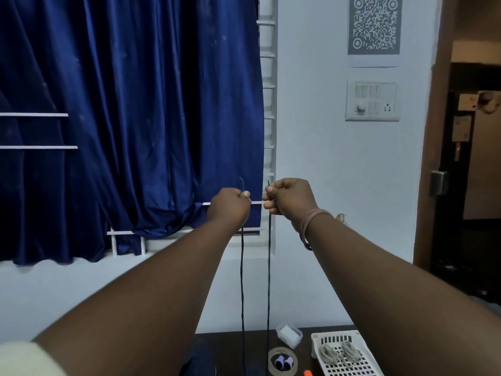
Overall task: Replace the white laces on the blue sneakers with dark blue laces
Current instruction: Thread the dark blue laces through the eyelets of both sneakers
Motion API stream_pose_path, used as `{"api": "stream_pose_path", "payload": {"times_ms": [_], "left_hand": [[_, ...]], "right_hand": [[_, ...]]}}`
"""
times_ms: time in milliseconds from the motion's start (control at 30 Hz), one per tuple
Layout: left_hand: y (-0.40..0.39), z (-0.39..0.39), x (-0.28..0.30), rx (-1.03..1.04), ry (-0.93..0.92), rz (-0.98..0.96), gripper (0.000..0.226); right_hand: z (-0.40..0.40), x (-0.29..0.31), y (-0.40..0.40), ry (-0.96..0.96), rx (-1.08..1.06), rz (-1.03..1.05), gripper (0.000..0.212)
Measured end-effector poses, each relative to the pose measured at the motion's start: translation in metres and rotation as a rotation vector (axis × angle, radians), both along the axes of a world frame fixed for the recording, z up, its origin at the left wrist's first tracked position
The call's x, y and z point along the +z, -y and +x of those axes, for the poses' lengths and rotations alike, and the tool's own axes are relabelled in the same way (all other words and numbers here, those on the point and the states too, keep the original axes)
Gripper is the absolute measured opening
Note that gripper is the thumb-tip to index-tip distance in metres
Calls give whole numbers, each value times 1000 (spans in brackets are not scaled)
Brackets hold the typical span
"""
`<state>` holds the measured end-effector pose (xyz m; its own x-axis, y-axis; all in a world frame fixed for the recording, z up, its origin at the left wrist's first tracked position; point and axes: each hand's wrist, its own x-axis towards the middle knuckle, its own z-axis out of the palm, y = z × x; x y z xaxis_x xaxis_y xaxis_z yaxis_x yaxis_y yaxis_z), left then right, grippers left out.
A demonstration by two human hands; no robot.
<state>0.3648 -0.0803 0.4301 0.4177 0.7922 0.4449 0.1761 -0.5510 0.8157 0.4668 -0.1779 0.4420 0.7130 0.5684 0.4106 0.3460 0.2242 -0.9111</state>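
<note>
Both my hands raised, each pinching one end of the dark blue lace.

Head view: my left hand (229, 203) and right hand (288, 199) grip the dark blue lace (242, 280) near its tips, both strands hanging straight down to the dark table (238, 346). White laces (340, 352) lie in the white basket (360, 365), tape roll (282, 360) just beside it. Blue curtain (135, 118) behind.
</note>
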Motion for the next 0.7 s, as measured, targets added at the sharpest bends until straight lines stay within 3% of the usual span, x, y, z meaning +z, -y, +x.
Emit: {"api": "stream_pose_path", "payload": {"times_ms": [133,333,700], "left_hand": [[1,3,6,28,22,-8,31],[0,7,5,27,46,-59,20],[-6,2,-2,44,-31,64,18]], "right_hand": [[1,11,-5,-11,-73,84,12],[-2,5,-11,-21,-81,45,11],[-9,-14,-25,-97,-75,21,9]]}}
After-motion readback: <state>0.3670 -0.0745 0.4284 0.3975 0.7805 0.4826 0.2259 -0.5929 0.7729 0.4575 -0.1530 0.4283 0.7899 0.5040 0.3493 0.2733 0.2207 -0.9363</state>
